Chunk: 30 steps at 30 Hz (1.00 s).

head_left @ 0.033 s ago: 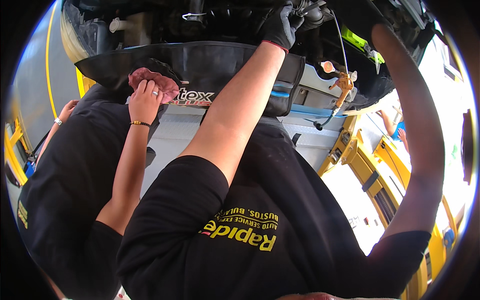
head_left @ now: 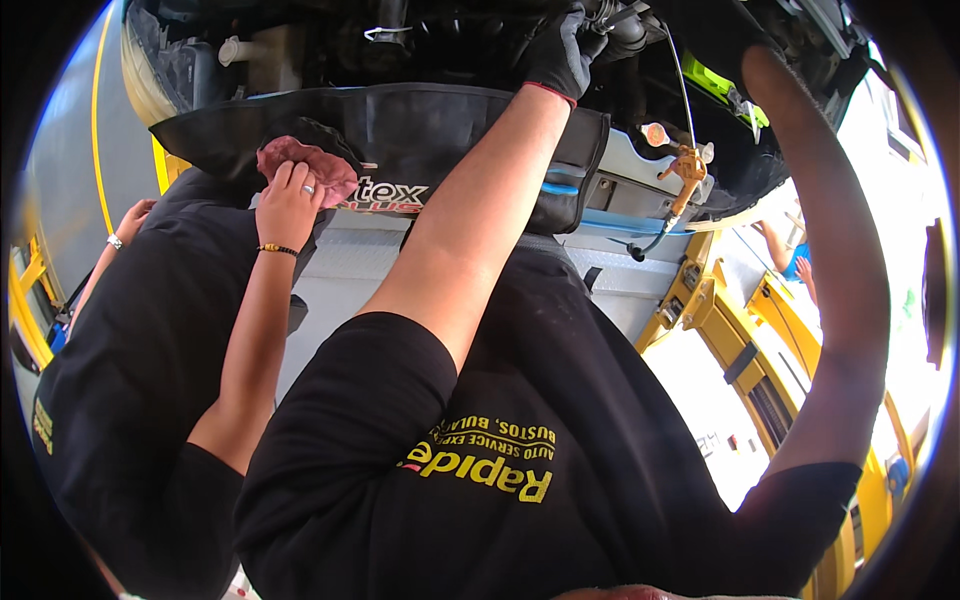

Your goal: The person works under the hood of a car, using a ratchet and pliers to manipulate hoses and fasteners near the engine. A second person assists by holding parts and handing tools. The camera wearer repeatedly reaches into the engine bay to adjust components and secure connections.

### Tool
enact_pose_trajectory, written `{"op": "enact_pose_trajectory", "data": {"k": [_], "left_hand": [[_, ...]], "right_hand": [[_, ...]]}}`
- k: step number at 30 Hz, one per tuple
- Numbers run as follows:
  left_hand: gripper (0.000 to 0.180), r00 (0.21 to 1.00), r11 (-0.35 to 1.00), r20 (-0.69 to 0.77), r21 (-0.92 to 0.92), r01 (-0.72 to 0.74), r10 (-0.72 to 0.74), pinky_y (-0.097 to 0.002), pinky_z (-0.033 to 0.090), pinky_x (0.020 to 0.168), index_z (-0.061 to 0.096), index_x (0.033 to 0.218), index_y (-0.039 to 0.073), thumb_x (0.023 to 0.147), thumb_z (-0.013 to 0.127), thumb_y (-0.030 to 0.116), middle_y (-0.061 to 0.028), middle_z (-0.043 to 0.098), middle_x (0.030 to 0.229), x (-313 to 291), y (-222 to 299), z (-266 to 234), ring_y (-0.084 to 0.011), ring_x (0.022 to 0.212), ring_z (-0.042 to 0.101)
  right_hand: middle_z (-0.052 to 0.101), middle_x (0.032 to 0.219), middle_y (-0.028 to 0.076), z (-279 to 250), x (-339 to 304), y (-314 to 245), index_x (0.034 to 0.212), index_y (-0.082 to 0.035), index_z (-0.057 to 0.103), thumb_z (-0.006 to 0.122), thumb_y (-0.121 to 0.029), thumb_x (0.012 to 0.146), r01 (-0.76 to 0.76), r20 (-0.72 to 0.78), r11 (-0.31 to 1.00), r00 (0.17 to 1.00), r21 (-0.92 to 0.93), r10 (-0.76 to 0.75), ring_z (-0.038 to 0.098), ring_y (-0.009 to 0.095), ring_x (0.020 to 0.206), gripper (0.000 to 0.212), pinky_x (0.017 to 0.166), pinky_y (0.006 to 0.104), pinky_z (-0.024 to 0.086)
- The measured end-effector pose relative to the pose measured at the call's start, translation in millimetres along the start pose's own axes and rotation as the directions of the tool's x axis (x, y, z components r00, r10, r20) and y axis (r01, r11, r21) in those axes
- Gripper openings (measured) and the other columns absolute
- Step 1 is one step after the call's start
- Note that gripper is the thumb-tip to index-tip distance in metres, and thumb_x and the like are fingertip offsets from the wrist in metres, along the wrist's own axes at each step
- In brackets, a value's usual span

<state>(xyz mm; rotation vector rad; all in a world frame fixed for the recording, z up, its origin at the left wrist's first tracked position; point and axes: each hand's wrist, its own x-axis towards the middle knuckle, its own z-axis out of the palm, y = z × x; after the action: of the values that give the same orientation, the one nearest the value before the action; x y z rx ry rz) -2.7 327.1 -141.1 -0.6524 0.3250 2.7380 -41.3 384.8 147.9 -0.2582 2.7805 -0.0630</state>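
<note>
- Left hand (head_left: 562, 60) curls against a pipe (head_left: 628, 36) (actual grip? can't tell).
- Pipe looks stiff, maybe slick; best held mid-length.
- Right hand: too dark to tell.

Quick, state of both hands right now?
Left hand: gloved, fingers curled by an engine part; grip cannot be told.
Right hand: cannot be told; lost in shadow beyond the forearm.

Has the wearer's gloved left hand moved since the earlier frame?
No. The left hand shows no visible shift in any direction, judged against the top edge of the black cover in the same view.
</note>
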Motion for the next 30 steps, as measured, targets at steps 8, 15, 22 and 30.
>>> {"op": "enact_pose_trajectory", "data": {"k": [8, 15, 22, 30], "left_hand": [[0.014, 0.998, 0.998, 0.010, 0.043, -0.055, 0.055, -0.0287, 0.059, 0.078, 0.070, 0.110, 0.019, 0.102, 0.059, 0.021, 0.0016, 0.075, 0.105, -6, 11, 2, -0.0120, 0.094, 0.071], [0.016, 0.999, 0.999, -0.046, 0.042, -0.021, 0.023, -0.0305, 0.059, 0.082, 0.071, 0.112, 0.016, 0.104, 0.058, 0.021, -0.0004, 0.075, 0.108, 3, 11, -7, -0.0126, 0.096, 0.071], [0.020, 0.996, 0.994, -0.003, 0.067, -0.088, 0.089, -0.0351, 0.060, 0.083, 0.071, 0.111, 0.013, 0.105, 0.057, 0.026, -0.0029, 0.075, 0.108, 8, 7, -12, -0.0159, 0.095, 0.071], [0.020, 0.987, 0.991, -0.136, 0.107, -0.075, 0.090, -0.0356, 0.061, 0.089, 0.068, 0.119, 0.015, 0.103, 0.064, 0.026, -0.0024, 0.069, 0.115, -21, 6, 18, -0.0165, 0.103, 0.067]], "right_hand": [[0.067, 0.124, 0.029, 11, 30, 39, 0.135, 0.000, 0.055, 0.059, -0.044, 0.101, 0.355, 0.197, 0.907, 0.928, -0.224, -0.315, 0.066, 0.045, 0.115, 0.056, 0.095, 0.0536, 0.053], [0.070, 0.117, 0.026, -2, 2, 4, 0.124, -0.002, 0.059, 0.058, -0.040, 0.102, 0.363, 0.180, 0.884, 0.930, -0.296, -0.322, 0.067, 0.044, 0.111, 0.044, 0.095, 0.0524, 0.053], [0.070, 0.112, 0.026, 0, 8, 14, 0.122, -0.002, 0.061, 0.061, -0.032, 0.096, 0.297, 0.148, 0.946, 0.949, -0.128, -0.278, 0.069, 0.042, 0.104, 0.040, 0.091, 0.0553, 0.053], [0.070, 0.100, 0.021, 10, 21, 32, 0.111, -0.003, 0.067, 0.062, -0.023, 0.091, 0.617, 0.266, 0.685, 0.786, -0.387, -0.557, 0.070, 0.038, 0.091, 0.028, 0.079, 0.0527, 0.055]]}}
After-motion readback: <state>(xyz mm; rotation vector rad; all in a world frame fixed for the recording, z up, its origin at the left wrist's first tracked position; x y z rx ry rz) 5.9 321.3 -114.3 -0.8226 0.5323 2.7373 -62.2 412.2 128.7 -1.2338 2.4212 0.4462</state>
